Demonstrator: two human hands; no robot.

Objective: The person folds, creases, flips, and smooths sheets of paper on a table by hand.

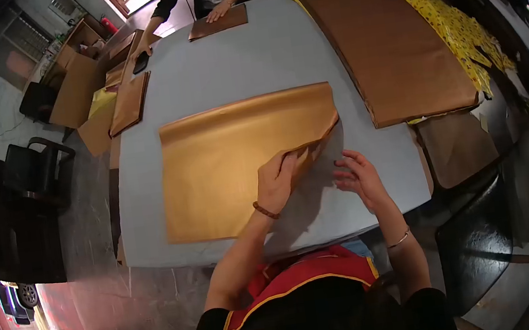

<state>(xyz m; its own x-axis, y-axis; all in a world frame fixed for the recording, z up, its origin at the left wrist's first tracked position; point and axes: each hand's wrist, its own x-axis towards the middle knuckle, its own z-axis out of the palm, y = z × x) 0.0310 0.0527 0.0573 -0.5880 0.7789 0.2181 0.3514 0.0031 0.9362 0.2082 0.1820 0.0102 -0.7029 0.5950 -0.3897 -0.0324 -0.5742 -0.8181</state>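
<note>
A large golden-brown sheet (225, 170) lies on the grey-blue table cover (238, 68) in front of me. My left hand (274, 180) grips the sheet near its lower right part, where the edge is lifted and folded over; the fingertips are partly hidden by the sheet. To the right of that lifted edge, my right hand (361, 180) is raised over the table with its fingers apart and nothing in them.
A stack of brown sheets (389, 48) with yellow patterned wrapping (447, 27) lies at the right. Across the table, a person's hand (218, 12) rests on a folded brown piece (229, 23); their other hand (141, 50) is near a dark object (141, 63). Brown folded pieces (129, 104) lie left.
</note>
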